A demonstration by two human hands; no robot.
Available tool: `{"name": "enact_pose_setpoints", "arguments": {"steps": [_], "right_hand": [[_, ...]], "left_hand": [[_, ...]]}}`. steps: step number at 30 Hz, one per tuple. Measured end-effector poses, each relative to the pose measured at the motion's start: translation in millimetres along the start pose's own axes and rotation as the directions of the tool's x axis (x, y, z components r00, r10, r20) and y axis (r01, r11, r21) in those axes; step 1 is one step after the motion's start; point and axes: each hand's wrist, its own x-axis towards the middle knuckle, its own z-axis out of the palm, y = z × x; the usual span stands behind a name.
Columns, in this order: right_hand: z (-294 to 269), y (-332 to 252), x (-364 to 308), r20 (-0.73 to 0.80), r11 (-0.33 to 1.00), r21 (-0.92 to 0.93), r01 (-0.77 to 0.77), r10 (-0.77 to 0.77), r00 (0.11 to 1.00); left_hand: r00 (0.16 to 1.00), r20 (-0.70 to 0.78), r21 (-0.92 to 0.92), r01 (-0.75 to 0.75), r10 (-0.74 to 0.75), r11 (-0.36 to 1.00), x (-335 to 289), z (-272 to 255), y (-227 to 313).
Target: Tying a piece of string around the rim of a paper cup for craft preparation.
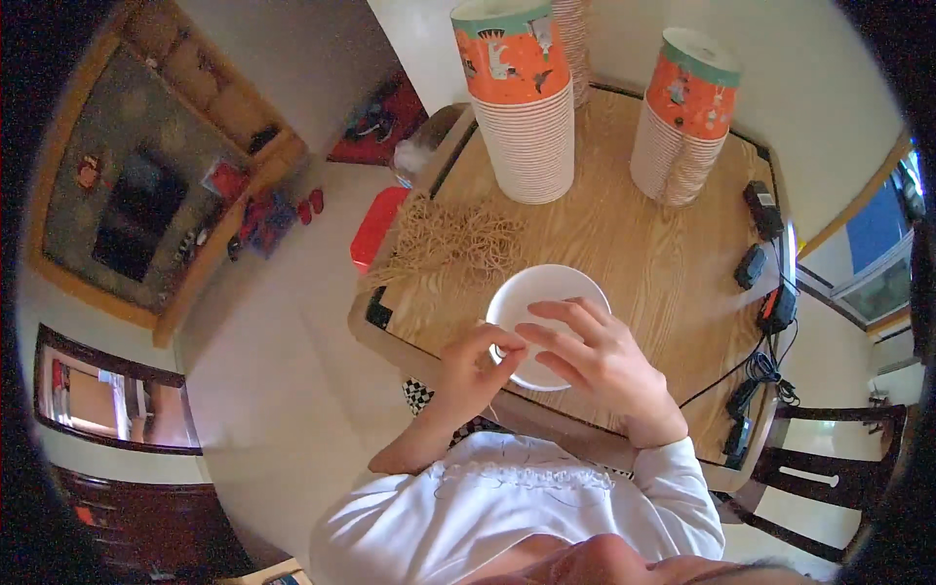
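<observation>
A white paper tub [522, 285] stands at the near edge of the table, its round opening facing me. My left hand [478, 369] is at the tub's left rim with thumb and fingertips pinched together. What lies in that pinch is too small to make out, though a faint thin strand seems to hang below it. Over the tub's opening, my right hand [604, 359] has its fingers spread and curved, with nothing visible in them. Beyond the tub on the left lies a tangled heap of thin tan cords [463, 239].
Tall nested stacks of paper tubs with orange and green prints stand at the back, one left [526, 127] and one right [682, 122]. Black adapters [777, 310] and cables [765, 369] line the right edge. A red lid-like object [378, 229] sits left; a dark chair [829, 478] stands right.
</observation>
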Motion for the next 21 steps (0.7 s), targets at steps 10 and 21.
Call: {"name": "enact_pose_setpoints", "arguments": {"steps": [10,21], "right_hand": [[8.4,7.7,-6.4,-0.002,0.999,0.044,-0.021,0.021,1.0],[6.3,3.9,-2.6,-0.031,0.997,0.001,0.078,-0.078,0.996]], "left_hand": [[1.0,0.003,0.06,0.022,-0.023,0.998,-7.3,-16.8,-10.5],[0.969,0.246,-0.353,0.088,0.002,0.931,1.5,-5.8,11.5]]}}
